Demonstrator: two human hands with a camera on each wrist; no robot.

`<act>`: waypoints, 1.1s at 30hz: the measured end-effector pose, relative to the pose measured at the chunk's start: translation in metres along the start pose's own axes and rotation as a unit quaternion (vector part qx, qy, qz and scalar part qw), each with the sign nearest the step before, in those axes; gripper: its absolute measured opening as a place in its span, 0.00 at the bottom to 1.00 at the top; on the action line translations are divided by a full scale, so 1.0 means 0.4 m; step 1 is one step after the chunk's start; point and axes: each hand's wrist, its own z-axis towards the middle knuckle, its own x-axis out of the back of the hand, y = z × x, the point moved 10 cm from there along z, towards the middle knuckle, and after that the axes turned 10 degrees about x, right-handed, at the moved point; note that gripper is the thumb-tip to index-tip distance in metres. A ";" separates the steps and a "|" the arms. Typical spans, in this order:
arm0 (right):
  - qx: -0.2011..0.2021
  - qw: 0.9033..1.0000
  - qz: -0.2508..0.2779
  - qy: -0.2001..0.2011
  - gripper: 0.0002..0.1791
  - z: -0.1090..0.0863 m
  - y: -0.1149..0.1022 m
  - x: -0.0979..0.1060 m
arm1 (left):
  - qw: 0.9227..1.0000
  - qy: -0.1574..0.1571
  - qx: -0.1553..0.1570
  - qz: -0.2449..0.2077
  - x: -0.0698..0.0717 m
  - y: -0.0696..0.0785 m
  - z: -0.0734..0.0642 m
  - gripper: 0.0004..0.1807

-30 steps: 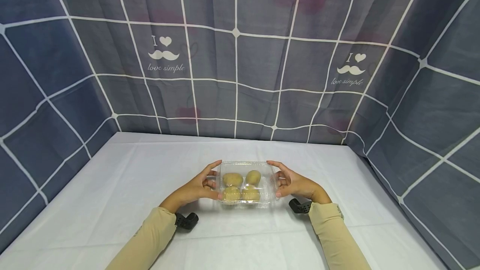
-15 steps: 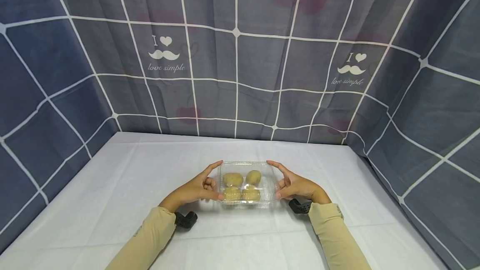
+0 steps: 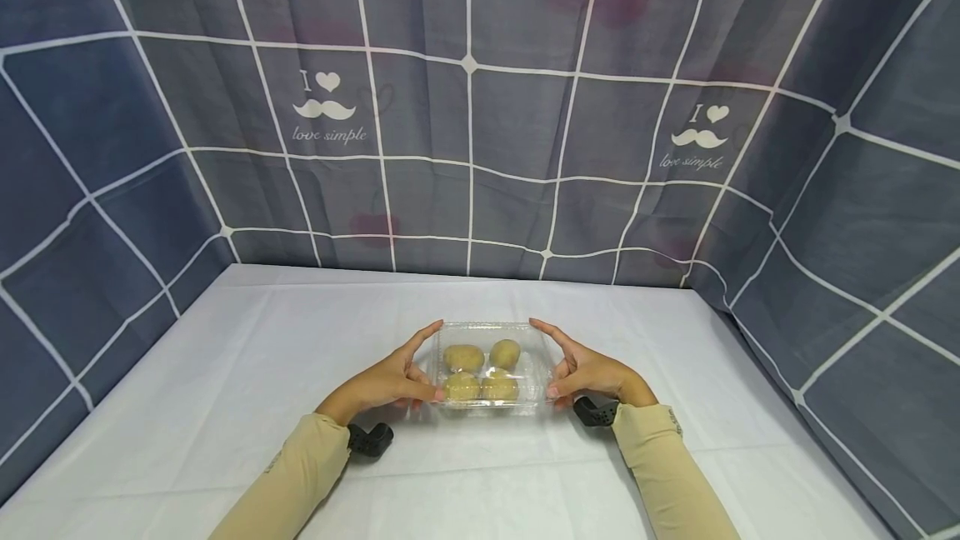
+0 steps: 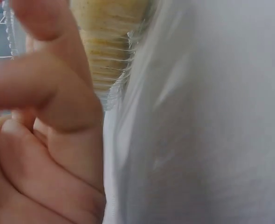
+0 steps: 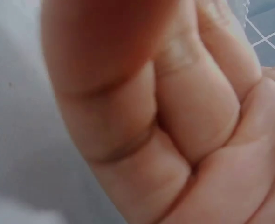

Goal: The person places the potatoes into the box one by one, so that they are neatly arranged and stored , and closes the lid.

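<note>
A clear plastic clamshell box (image 3: 535, 363) stands in the middle of the white table with its lid down. Several potatoes (image 3: 463, 358) show through the lid, mostly toward the left side. My left hand (image 3: 386, 377) holds the box's left end between thumb and index finger. At the opposite end, my right hand (image 3: 592, 369) grips in the same manner. In the left wrist view, a potato (image 4: 105, 53) shows behind the ribbed plastic wall, beside my fingers (image 4: 67, 102). Curled fingers (image 5: 175, 102) fill the right wrist view and hide the box.
A white cloth (image 3: 480, 473) covers the table, with light creases. Grey-blue checked curtains (image 3: 420, 207) close off the back and both sides. Black wrist cameras hang by the left sleeve (image 3: 307, 465) and the right sleeve (image 3: 667, 461).
Both hands keep their hold at the box's ends. Their lower fingers have shifted downward and curled in, with tips now showing near the box's bottom edge. The box itself looks unmoved.
</note>
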 end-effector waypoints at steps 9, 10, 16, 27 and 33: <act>0.006 1.000 0.013 -0.002 0.74 0.001 -0.004 -0.004 | 1.000 -0.012 -0.006 -0.020 -0.001 0.007 0.000 0.67; 0.007 1.000 0.016 -0.002 0.75 0.002 -0.004 -0.005 | 1.000 -0.011 -0.006 -0.019 0.000 0.007 0.000 0.67; -0.003 1.000 0.026 -0.007 0.76 0.003 -0.003 -0.009 | 1.000 -0.009 -0.006 -0.006 -0.002 -0.003 -0.003 0.67; -0.014 0.991 -0.132 0.005 0.65 -0.022 -0.042 0.003 | 1.000 0.001 0.002 0.012 -0.011 0.001 -0.028 0.66; -0.024 0.980 -0.191 0.042 0.59 -0.060 -0.059 0.020 | 0.989 0.060 0.009 0.132 -0.001 0.006 -0.066 0.56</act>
